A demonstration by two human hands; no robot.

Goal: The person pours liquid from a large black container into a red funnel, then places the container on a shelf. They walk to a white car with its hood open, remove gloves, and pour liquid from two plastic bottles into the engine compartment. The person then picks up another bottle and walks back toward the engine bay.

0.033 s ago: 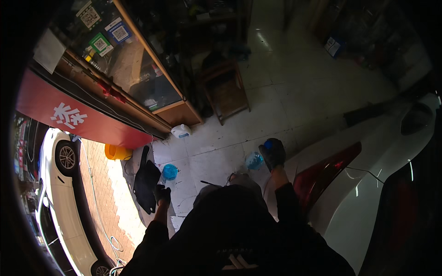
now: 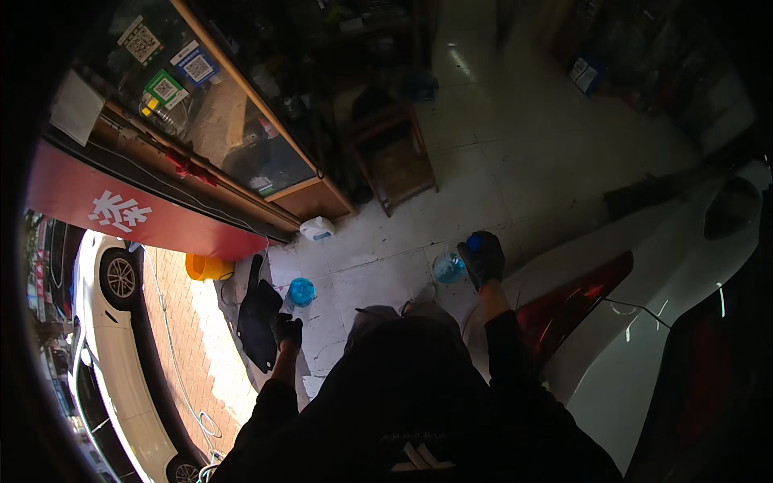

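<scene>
My right hand (image 2: 486,259), in a dark glove, is closed around the upper part of a clear bottle of blue liquid (image 2: 448,268). A blue cap (image 2: 475,241) shows at its fingers, and the bottle's body points left over the floor. On the other side, my left hand (image 2: 287,329), also gloved, has its fingers curled. Just ahead of them is a second, similar bottle with blue liquid (image 2: 301,292); its neck is hidden in shadow at the hand. A flat black panel (image 2: 260,326) with small holes lies left of that hand.
On my right stands a white car with a red tail light (image 2: 576,298). A white jug (image 2: 317,229) sits by the glass-fronted cabinet (image 2: 310,191). A wooden chair (image 2: 394,161) is farther ahead. Left are a red sign board (image 2: 153,205), a yellow bucket (image 2: 208,266), a hose (image 2: 173,338) and another white car (image 2: 137,370).
Both hands have moved slightly forward, and each bottle has shifted the same way with its hand. The view has turned a little.
</scene>
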